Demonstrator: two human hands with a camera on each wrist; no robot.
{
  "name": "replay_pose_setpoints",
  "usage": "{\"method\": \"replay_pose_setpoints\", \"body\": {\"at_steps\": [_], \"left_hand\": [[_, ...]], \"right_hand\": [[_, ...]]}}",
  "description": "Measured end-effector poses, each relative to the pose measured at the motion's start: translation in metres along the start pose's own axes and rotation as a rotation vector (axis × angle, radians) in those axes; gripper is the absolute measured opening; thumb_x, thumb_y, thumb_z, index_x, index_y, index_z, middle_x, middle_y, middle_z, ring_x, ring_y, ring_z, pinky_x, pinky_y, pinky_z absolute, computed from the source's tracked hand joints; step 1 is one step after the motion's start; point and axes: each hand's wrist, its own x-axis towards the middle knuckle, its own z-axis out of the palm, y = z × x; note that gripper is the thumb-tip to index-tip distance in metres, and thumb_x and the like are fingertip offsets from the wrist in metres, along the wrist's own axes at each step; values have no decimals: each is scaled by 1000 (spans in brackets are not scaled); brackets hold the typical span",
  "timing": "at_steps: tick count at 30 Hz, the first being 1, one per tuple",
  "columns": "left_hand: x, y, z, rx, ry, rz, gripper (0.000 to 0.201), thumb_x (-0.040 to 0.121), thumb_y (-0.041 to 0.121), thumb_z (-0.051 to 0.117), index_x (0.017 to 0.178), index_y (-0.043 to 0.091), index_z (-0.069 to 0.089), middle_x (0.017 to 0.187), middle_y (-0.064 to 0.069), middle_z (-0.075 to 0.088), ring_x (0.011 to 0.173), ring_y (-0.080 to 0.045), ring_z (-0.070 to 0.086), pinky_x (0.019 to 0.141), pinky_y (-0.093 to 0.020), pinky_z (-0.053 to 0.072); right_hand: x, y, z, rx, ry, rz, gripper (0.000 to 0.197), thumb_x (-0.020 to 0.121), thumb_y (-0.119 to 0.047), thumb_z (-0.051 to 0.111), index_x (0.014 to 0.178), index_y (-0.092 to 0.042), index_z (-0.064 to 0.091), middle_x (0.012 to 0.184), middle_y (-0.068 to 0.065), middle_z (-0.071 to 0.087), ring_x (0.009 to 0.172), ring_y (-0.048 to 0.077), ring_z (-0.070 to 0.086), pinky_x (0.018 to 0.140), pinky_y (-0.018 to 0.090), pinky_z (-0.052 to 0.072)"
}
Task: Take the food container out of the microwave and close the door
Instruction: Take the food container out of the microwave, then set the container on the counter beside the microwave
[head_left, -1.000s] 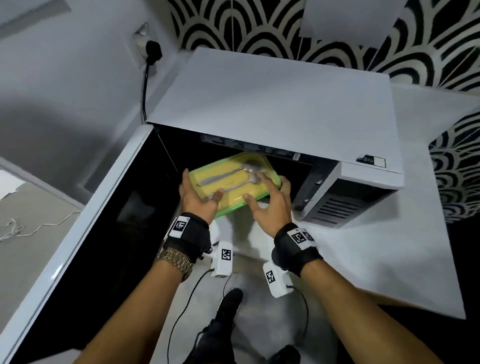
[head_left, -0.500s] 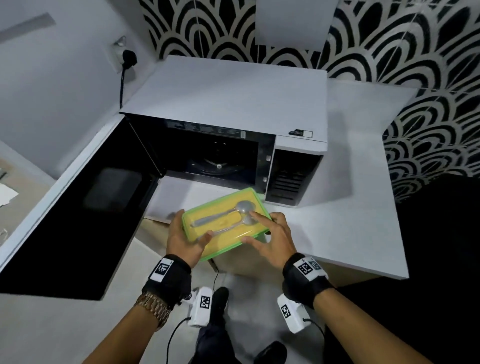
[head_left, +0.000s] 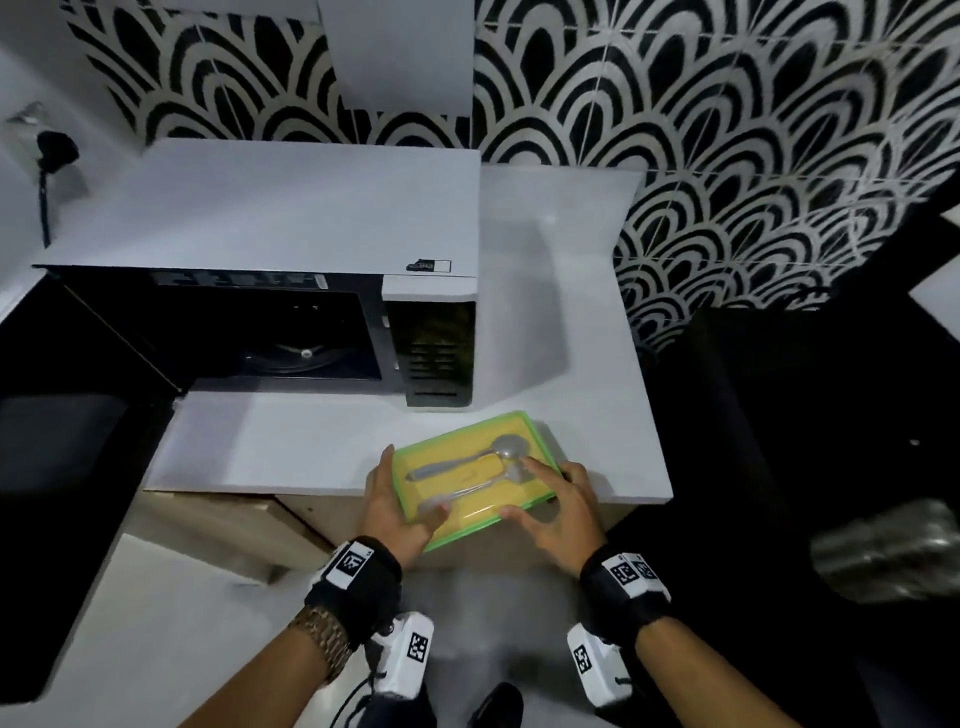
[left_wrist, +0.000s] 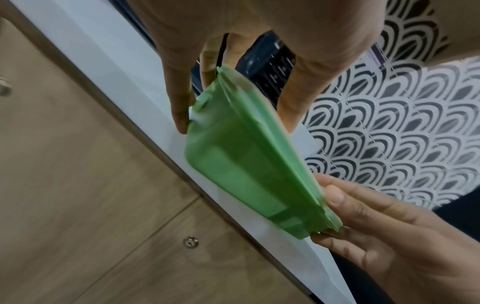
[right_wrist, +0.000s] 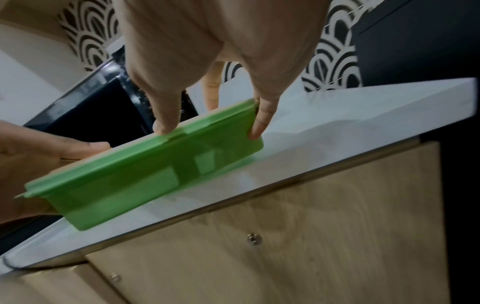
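White surface (head_left: 582, 322) carrying a white microwave (head_left: 270, 208), its black door (head_left: 78, 415) swung wide open at left. Green food container (head_left: 470, 480) with clear lid, out of the oven, at the front edge of the surface, partly overhanging; two metal spoons (head_left: 467, 460) inside. Left hand (head_left: 395, 506) and right hand (head_left: 561, 512) each grip one end, thumbs on the lid.

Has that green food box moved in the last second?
Yes. The green food box has come out of the microwave and now sits over the counter edge, in front of the microwave's right end, held by both hands.
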Motion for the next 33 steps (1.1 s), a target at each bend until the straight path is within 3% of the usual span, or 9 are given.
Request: {"method": "replay_pose_setpoints", "body": {"at_steps": [3, 7, 10, 15, 20, 22, 26, 29, 33], "left_hand": [[11, 21, 26, 128, -75, 62, 111, 65, 35, 84, 152, 21, 17, 149, -9, 33, 136, -24, 39, 108, -25, 32], [32, 48, 56, 187, -165, 123, 109, 66, 37, 82, 151, 28, 14, 154, -8, 25, 142, -26, 31, 116, -38, 33], [49, 63, 77, 199, -209, 123, 111, 66, 39, 81, 151, 31, 12, 156, -4, 21, 143, -24, 29, 115, -39, 34], [70, 70, 104, 252, -283, 134, 116, 65, 41, 83, 152, 25, 9, 156, -7, 19, 143, -21, 29, 107, -19, 27], [86, 75, 124, 275, -318, 155, 119, 65, 39, 83, 153, 25, 4, 158, -8, 14, 143, -23, 30, 102, -13, 25], [93, 77, 129, 285, -330, 179, 116, 68, 37, 80, 153, 28, 1, 161, -7, 7, 145, -22, 27, 101, -12, 25], [111, 86, 136, 347, -334, 205, 106, 77, 42, 70, 152, 33, -4, 161, -13, -15, 151, -30, 3, 115, -26, 24], [126, 94, 146, 583, -256, 313, 99, 79, 47, 59, 154, 19, 1, 159, -17, -23, 147, -33, -21, 122, -47, 1], [146, 111, 161, 826, -362, 377, 96, 85, 43, 49, 151, 1, -6, 159, -17, -20, 148, -35, -18, 122, -50, -6]], "right_hand": [[2, 14, -21, -10, 75, 47, 72, 68, -41, 85, 134, -34, 56, 124, -1, 41, 111, 5, 44, 101, 16, 34], [8, 31, -41, -10, 172, 103, 74, 68, -43, 85, 135, -34, 55, 122, -1, 43, 114, 12, 51, 104, 24, 42], [19, 44, -52, -13, 205, 151, 75, 69, -41, 85, 136, -34, 54, 125, 3, 45, 120, 20, 51, 106, 28, 41], [44, 56, -78, -42, 171, 210, 78, 69, -36, 86, 138, -32, 52, 138, 2, 36, 134, 20, 40, 103, 19, 31], [83, 65, -94, -28, 152, 240, 91, 57, -45, 90, 137, -43, 48, 154, 1, 27, 141, 20, 34, 114, 37, 38], [99, 65, -100, -35, 132, 240, 91, 59, -41, 90, 139, -39, 47, 156, 3, 25, 144, 21, 30, 114, 35, 36], [133, 63, -110, -40, 99, 231, 90, 61, -42, 90, 140, -38, 47, 160, 6, 21, 147, 22, 24, 116, 37, 34], [158, 65, -112, -59, 87, 213, 91, 61, -44, 89, 141, -34, 47, 161, 7, 21, 148, 21, 23, 117, 35, 31], [190, 67, -113, -160, 62, 86, 90, 65, -42, 87, 142, -16, 48, 164, 5, 12, 152, 19, 5, 122, 34, 17]]}}
